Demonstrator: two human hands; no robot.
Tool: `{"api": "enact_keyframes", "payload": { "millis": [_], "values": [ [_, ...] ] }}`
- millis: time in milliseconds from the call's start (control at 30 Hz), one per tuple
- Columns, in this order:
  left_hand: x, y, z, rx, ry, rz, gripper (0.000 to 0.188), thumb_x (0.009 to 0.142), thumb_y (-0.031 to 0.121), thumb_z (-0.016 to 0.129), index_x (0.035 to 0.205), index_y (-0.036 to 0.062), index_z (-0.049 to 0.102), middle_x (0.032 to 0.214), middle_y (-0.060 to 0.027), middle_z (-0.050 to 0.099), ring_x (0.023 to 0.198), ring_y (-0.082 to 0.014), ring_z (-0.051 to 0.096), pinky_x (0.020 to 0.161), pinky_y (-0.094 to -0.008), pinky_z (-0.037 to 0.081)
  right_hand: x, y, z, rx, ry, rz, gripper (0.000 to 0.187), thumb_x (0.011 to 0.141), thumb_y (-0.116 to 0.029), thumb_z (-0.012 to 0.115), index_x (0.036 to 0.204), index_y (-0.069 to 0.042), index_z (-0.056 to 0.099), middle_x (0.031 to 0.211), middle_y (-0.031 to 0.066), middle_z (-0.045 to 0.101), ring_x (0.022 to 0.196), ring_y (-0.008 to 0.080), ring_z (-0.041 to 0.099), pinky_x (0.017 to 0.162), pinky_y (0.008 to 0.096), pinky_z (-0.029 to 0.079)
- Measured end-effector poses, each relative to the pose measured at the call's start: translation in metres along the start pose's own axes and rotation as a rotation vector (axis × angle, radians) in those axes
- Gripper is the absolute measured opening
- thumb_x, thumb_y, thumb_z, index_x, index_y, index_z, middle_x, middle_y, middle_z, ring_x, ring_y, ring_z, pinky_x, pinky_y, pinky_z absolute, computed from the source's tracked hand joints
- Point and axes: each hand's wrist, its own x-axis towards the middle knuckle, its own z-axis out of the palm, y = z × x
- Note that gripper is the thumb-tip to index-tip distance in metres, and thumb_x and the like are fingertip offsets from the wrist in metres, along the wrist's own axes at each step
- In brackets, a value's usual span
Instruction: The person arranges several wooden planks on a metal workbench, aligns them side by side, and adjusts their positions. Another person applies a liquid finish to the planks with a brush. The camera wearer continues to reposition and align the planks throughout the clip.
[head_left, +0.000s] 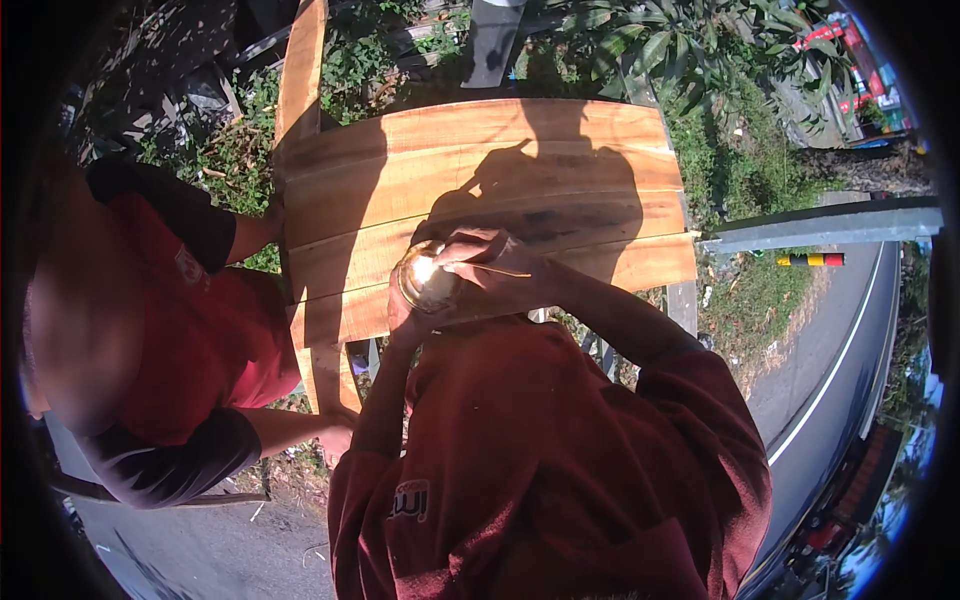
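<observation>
Close to my chest, a shiny round metal container point(428, 277), a can or a bowl, sits in my left hand point(404, 312). The fingers of that hand wrap round its side. Sunlight glares off the metal, so I cannot make out what is inside. My right hand point(490, 258) is closed at the container's rim, its fingertips over the top. A thin light-coloured stick point(505, 270) runs out from these fingers to the right; its other end is hidden. Both hands are above the near edge of a wooden plank tabletop point(340, 215).
A person in a red and black shirt point(215, 330) stands at the left, one hand point(338, 440) low beside the tabletop. A long board point(302, 70) rises at the far left. A metal rail point(820, 228) and a road point(835, 350) lie at the right, greenery point(640, 45) beyond.
</observation>
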Motion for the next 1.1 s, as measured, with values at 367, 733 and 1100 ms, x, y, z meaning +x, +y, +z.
{"api": "enact_keyframes", "payload": {
  "millis": [367,733,1100],
  "values": [
    [0.026,0.067,0.004,0.129,-0.084,0.074,0.073,0.074,0.018,0.08,0.135,0.0022,0.045,0.136,-0.01,0.051,0.124,-0.02,0.049,0.106,-0.0361,0.041,-0.047,0.064,-0.029,0.557,0.364,0.828,0.02,0.095,-0.015,0.064,0.108,0.0,0.066,0.081,0.0035,0.064,0.069,0.01,0.061,0.064,0.0262,0.052],
    [0.029,0.053,0.033,0.045,0.127,0.101,0.073,0.058,0.027,0.091,0.116,0.0017,0.056,0.103,-0.0097,0.065,0.092,-0.0208,0.065,0.084,-0.0354,0.054,-0.091,0.061,0.027,1.124,0.598,0.74,0.02,0.093,-0.013,0.065,0.109,-0.002,0.065,0.086,0.0077,0.064,0.068,0.0157,0.063,0.062,0.03,0.054],
    [0.012,0.082,-0.006,-0.262,0.111,-0.069,0.091,0.05,0.025,0.094,0.127,0.0008,0.051,0.12,-0.014,0.061,0.113,-0.0245,0.059,0.098,-0.0377,0.049,-0.049,0.028,-0.013,-0.076,0.017,-0.169,0.031,0.084,-0.007,0.069,0.114,-0.008,0.067,0.105,0.0097,0.059,0.096,0.0268,0.062,0.081,0.0358,0.054]
  ]
}}
